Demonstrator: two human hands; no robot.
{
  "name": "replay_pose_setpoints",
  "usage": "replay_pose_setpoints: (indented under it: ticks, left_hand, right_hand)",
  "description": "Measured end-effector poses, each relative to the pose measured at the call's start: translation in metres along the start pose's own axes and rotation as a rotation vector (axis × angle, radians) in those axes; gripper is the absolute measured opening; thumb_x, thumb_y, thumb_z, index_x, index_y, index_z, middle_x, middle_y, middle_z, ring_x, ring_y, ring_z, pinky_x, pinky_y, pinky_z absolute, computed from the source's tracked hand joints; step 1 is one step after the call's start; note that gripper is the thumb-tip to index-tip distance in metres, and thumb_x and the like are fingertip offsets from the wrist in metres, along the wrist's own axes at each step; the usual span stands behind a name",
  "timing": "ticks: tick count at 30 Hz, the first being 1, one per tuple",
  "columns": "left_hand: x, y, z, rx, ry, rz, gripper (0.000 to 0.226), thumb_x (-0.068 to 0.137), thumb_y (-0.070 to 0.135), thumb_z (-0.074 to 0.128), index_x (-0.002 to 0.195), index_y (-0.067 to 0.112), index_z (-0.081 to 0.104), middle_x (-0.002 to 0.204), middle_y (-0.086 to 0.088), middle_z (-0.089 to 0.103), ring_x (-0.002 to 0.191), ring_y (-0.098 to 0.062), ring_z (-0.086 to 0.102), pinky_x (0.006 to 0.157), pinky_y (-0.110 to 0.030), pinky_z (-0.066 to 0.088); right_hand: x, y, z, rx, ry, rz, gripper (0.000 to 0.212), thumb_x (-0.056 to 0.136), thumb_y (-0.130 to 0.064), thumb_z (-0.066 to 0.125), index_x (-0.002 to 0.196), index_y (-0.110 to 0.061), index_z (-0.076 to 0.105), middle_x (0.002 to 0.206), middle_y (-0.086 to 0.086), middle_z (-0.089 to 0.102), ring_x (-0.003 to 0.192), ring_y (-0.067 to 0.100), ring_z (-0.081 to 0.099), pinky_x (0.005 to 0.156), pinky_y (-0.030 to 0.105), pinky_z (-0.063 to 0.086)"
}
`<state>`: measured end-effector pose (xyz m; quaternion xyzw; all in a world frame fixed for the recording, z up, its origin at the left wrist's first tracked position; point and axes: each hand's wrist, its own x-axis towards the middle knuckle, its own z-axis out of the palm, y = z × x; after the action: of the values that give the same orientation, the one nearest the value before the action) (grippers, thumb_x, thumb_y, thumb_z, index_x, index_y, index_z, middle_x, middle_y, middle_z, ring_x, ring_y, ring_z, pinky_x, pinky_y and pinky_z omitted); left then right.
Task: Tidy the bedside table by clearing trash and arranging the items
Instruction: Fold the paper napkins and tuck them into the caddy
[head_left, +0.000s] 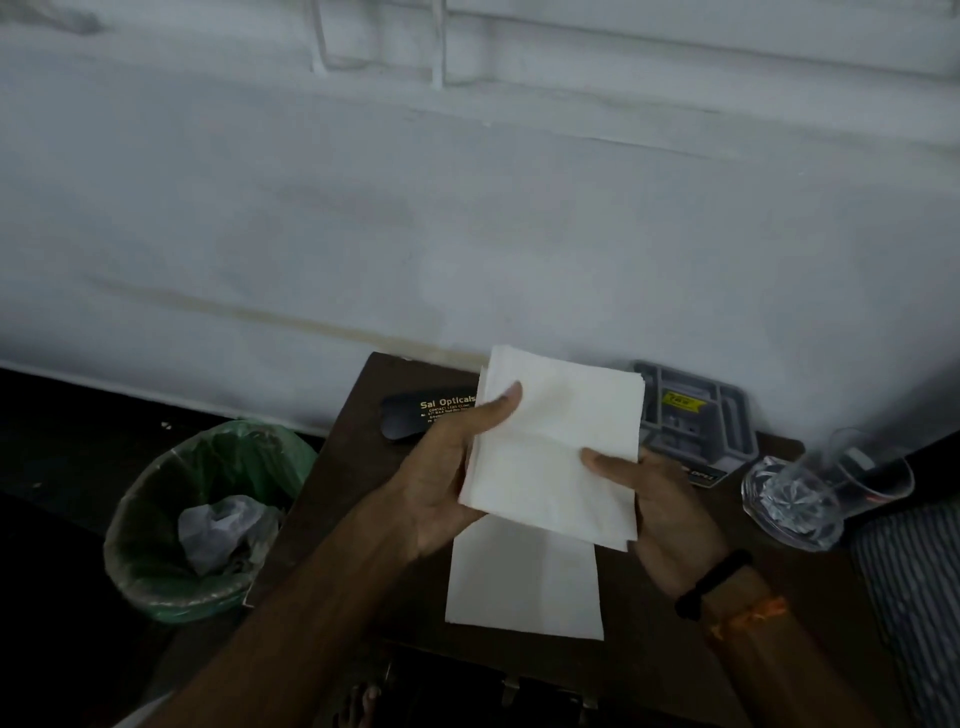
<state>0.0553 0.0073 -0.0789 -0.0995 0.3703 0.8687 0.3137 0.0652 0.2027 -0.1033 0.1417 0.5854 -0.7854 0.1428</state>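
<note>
A: Where is the stack of white napkins (558, 447) found?

B: It is held above the middle of the dark wooden bench (332, 499), between both hands. The left hand (447, 483) is curled round the stack's left edge, with the thumb laid across the top sheet. The right hand (654, 509) is closed on the right edge, thumb on top as well.

A: Is anything seen beneath the stack?

B: A single white napkin (524, 587) is laid flat on the bench, partly covered by the held stack.

A: What else is carried by the bench?

B: A black spectacle case (415, 415) printed "Sai Opticals" is placed at the back left, near the wall (467, 208). A grey plastic organiser tray (696, 415) is set at the back right, against the wall. A clear drinking glass (821, 488) is seen at the right edge.

A: And off the bench?

B: A bin lined with a green bag (202, 519) is stood on the floor to the left, with crumpled plastic inside.
</note>
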Motion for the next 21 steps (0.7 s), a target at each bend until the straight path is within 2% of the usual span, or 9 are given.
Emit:
replay_pose_setpoints:
  ticks: [3, 6, 9, 12, 18, 21]
  left_hand:
    - [-0.002, -0.004, -0.003, 0.113, 0.058, -0.009, 0.040, 0.080, 0.011, 0.068, 0.119, 0.008, 0.067, 0.119, -0.013, 0.070, 0.111, -0.030, 0.066, 0.093, -0.044, 0.053]
    - [0.000, -0.006, -0.005, 0.167, 0.090, 0.016, 0.036, 0.079, -0.001, 0.064, 0.114, 0.008, 0.069, 0.115, -0.015, 0.071, 0.105, -0.032, 0.069, 0.089, -0.045, 0.055]
    - [0.000, -0.006, -0.005, 0.205, 0.100, 0.010, 0.030, 0.081, -0.004, 0.061, 0.105, 0.010, 0.072, 0.108, -0.015, 0.073, 0.095, -0.030, 0.072, 0.082, -0.044, 0.058]
    - [0.001, -0.007, -0.003, 0.262, 0.073, 0.016, 0.034, 0.080, -0.004, 0.063, 0.110, 0.008, 0.071, 0.112, -0.016, 0.071, 0.104, -0.035, 0.068, 0.088, -0.049, 0.055]
    - [0.007, -0.016, 0.000, 0.418, 0.169, 0.141, 0.035, 0.078, -0.004, 0.069, 0.111, 0.008, 0.069, 0.107, -0.013, 0.074, 0.099, -0.032, 0.070, 0.087, -0.046, 0.057]
    - [0.008, -0.009, -0.005, 0.451, 0.136, 0.166, 0.040, 0.077, -0.009, 0.066, 0.114, 0.004, 0.066, 0.110, -0.015, 0.072, 0.101, -0.034, 0.069, 0.084, -0.044, 0.057]
  right_hand:
    - [-0.002, -0.002, 0.002, -0.081, 0.040, -0.057, 0.027, 0.084, -0.007, 0.066, 0.111, -0.009, 0.070, 0.110, 0.007, 0.074, 0.101, 0.027, 0.070, 0.090, 0.046, 0.054]
    - [-0.001, -0.002, 0.001, -0.144, 0.067, -0.081, 0.036, 0.080, -0.011, 0.072, 0.115, -0.013, 0.066, 0.112, 0.005, 0.073, 0.099, 0.024, 0.070, 0.088, 0.045, 0.056]
    - [0.001, -0.004, -0.006, -0.048, 0.006, -0.013, 0.047, 0.079, -0.019, 0.074, 0.124, -0.016, 0.060, 0.121, 0.007, 0.069, 0.108, 0.028, 0.067, 0.095, 0.053, 0.051]
    - [-0.004, -0.006, -0.004, 0.007, -0.122, 0.000, 0.043, 0.087, -0.020, 0.067, 0.130, -0.015, 0.058, 0.127, 0.010, 0.065, 0.116, 0.033, 0.062, 0.099, 0.056, 0.046]
    - [-0.005, -0.002, 0.005, 0.003, -0.093, -0.076, 0.043, 0.085, -0.007, 0.065, 0.128, -0.012, 0.058, 0.122, 0.010, 0.068, 0.111, 0.032, 0.065, 0.095, 0.052, 0.051]
    - [-0.005, -0.008, 0.000, -0.027, -0.044, -0.130, 0.048, 0.080, 0.003, 0.065, 0.126, -0.008, 0.058, 0.119, 0.012, 0.069, 0.109, 0.034, 0.065, 0.088, 0.047, 0.055]
